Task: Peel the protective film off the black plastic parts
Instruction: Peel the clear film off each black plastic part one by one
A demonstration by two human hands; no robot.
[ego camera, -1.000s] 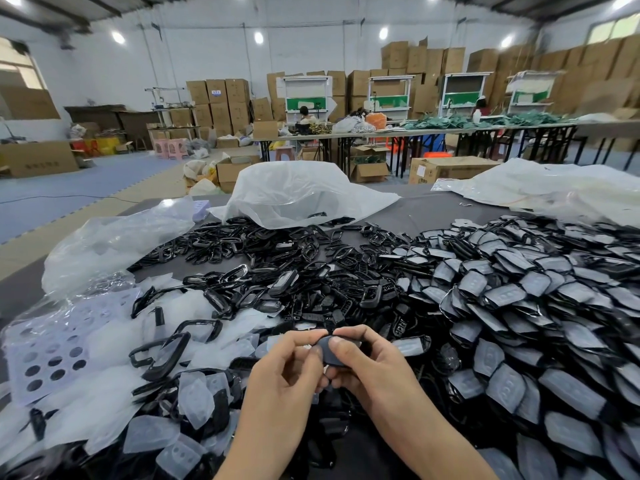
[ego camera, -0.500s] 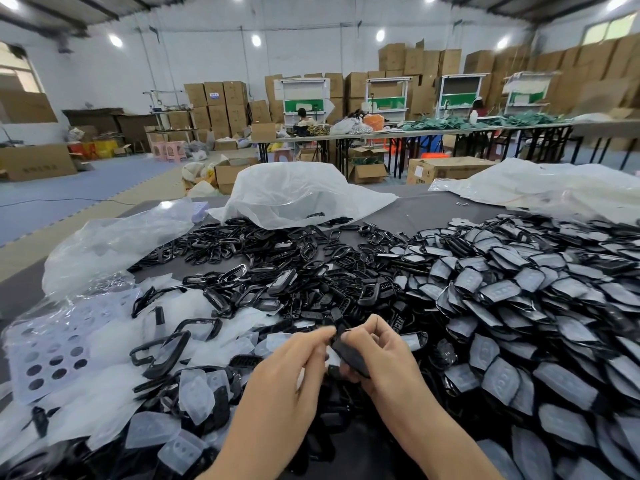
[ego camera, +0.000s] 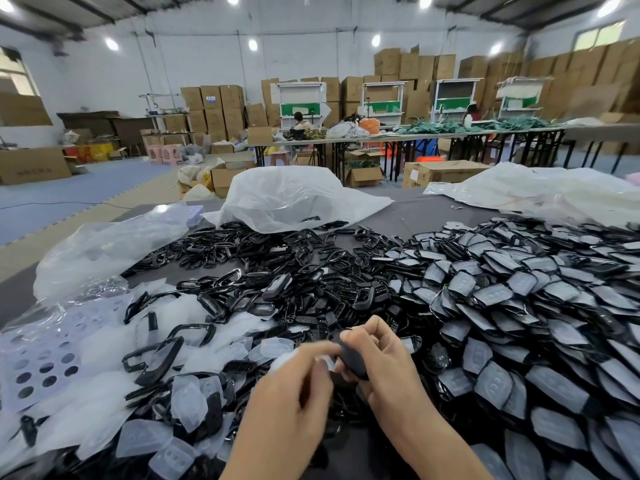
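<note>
Broadly, the dark grey tabletop [ego camera: 408, 214] carried two heaps, each far too many to count. The larger one, on the right, was of film-covered parts [ego camera: 512, 306] lying overlapped like scales. The other, in the middle, was of bare black frames [ego camera: 263, 261], glossy and tangled.

Three plastic bags lay along the far and left edges. A white bag [ego camera: 291, 195] sat at centre with its mouth toward the frames, and a few frames lay right at that mouth; what was inside could not be seen. A second white bag [ego camera: 540, 192] slumped at the far right, its contents hidden. A crumpled clear bag [ego camera: 104, 251] lay on the left.

Near the left edge spread a litter of peeled films [ego camera: 100, 396], with one clear sheet punched with round holes [ego camera: 38, 358] beside them.

Both hands met low in the middle, above the near edge of the heaps. The right hand [ego camera: 388, 372] gripped one black part [ego camera: 353, 358], fingers curled around it. The left hand [ego camera: 291, 393], blurred, seemed to pinch a pale protective film [ego camera: 325, 363] at that part's edge between thumb and forefinger.
</note>
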